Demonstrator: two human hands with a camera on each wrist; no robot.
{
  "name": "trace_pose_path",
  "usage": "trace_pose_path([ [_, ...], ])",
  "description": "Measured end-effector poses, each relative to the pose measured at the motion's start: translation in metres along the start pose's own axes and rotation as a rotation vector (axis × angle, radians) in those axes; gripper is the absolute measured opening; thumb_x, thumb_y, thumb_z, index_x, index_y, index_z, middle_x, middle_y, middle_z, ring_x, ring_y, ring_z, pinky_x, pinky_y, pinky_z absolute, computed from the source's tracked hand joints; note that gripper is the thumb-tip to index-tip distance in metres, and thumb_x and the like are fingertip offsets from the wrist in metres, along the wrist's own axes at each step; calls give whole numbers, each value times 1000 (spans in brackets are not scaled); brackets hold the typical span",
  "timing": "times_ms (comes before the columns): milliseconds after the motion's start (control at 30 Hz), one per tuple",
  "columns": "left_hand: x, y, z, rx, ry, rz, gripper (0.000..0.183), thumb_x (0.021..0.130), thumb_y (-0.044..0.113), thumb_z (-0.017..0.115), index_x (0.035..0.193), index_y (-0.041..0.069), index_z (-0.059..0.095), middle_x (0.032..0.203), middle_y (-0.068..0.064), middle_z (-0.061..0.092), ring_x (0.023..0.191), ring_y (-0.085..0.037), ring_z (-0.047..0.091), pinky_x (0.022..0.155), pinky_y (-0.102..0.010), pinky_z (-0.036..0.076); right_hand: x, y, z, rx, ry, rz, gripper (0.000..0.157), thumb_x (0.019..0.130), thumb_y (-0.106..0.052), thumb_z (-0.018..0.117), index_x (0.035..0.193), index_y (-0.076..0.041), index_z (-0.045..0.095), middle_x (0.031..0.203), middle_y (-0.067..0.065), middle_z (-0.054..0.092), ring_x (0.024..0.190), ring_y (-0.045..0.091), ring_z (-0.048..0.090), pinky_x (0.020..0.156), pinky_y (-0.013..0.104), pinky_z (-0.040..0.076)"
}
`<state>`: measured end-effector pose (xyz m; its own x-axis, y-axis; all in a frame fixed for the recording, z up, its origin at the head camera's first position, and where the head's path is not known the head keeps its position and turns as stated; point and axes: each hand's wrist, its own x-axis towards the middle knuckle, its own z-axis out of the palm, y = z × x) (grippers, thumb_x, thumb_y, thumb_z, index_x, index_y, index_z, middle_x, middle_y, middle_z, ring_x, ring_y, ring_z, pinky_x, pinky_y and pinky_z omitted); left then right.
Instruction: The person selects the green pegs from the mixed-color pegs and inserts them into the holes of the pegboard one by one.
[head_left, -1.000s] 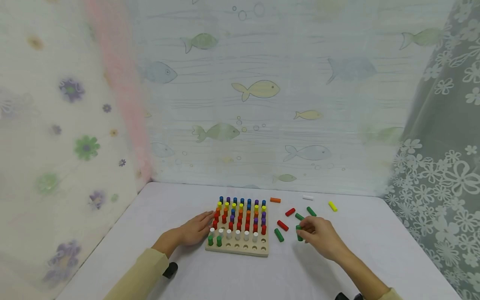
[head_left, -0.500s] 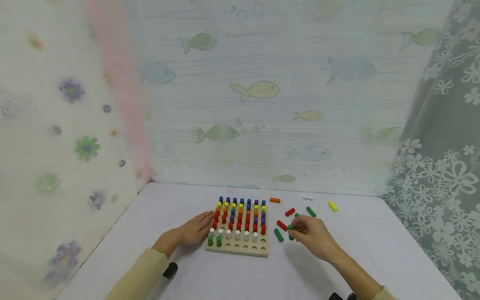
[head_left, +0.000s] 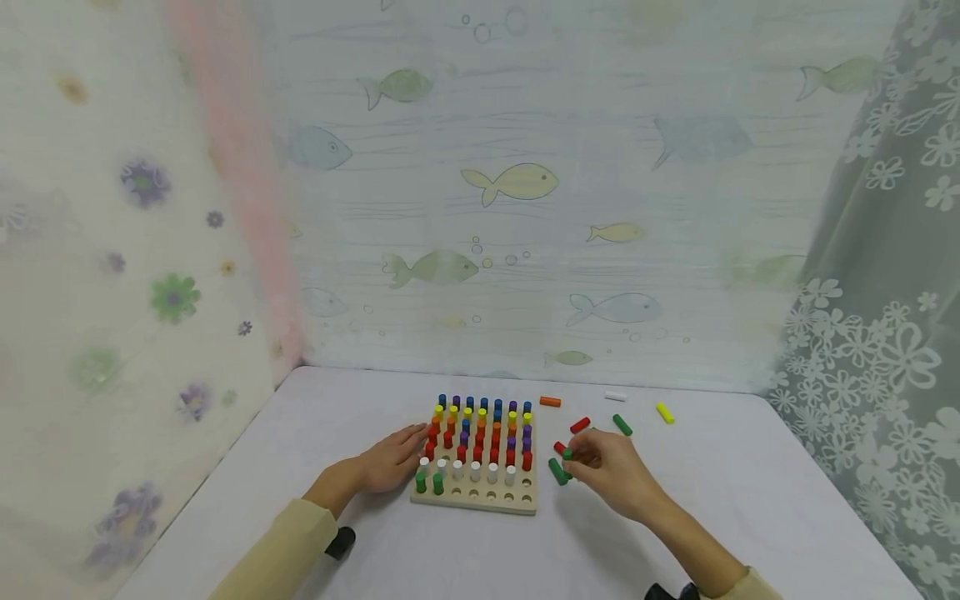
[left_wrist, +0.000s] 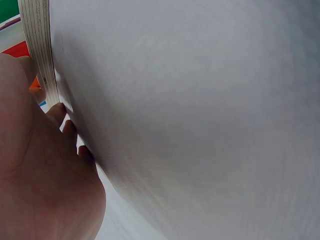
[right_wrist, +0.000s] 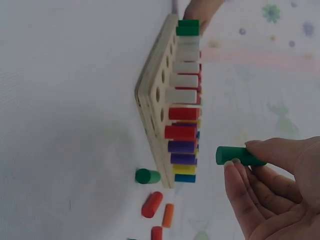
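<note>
My right hand (head_left: 611,471) pinches a green peg (right_wrist: 239,155) between thumb and fingertips, held upright to the right of the wooden pegboard (head_left: 474,498). Rows of blue, purple, yellow, orange, red and white pegs stand in the board. Two green pegs (head_left: 430,482) fill the left end of its front row, and the other holes there are bare. At the board's left edge rests my left hand (head_left: 390,460), its fingers extended along the side. In the left wrist view those fingertips lie against the board's layered edge (left_wrist: 40,47).
Loose pegs lie right of the board: a green peg (head_left: 557,472), red pegs (head_left: 581,425), an orange peg (head_left: 551,402), a white peg (head_left: 616,396), a yellow peg (head_left: 665,412) and another green peg (head_left: 622,424). A fish-patterned curtain (head_left: 517,250) hangs behind the table.
My right hand has moved left toward the board with the green peg, now overlapping the loose green and red pegs in the head view. My left hand has stayed in place.
</note>
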<state>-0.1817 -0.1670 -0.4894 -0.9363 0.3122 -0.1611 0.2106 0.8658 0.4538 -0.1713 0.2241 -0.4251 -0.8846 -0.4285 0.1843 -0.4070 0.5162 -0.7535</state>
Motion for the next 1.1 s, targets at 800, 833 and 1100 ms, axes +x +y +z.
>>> trace_pose_path([
  [800, -2, -5, 9, -7, 15, -20, 61, 109, 32, 42, 164, 14, 25, 169, -10, 24, 156, -35, 19, 124, -57, 20, 4, -12, 19, 29, -39, -87, 12, 91, -10, 77, 100, -10, 69, 91, -4, 71, 82, 13, 66, 73, 21, 57],
  [833, -2, -4, 9, -8, 16, -19, 61, 109, 32, 43, 164, 14, 25, 169, -10, 24, 156, -35, 20, 124, -57, 21, 5, -12, 20, 37, -44, -100, 12, 91, -10, 77, 100, -9, 69, 92, -4, 71, 83, 13, 66, 74, 22, 57],
  [1100, -11, 9, 1, -7, 5, -39, 60, 109, 32, 45, 163, 12, 28, 168, -11, 27, 155, -35, 22, 123, -57, 24, 9, -9, 34, 55, -84, -117, 11, 92, -9, 76, 101, -6, 71, 93, -4, 71, 85, 12, 67, 78, 22, 58],
])
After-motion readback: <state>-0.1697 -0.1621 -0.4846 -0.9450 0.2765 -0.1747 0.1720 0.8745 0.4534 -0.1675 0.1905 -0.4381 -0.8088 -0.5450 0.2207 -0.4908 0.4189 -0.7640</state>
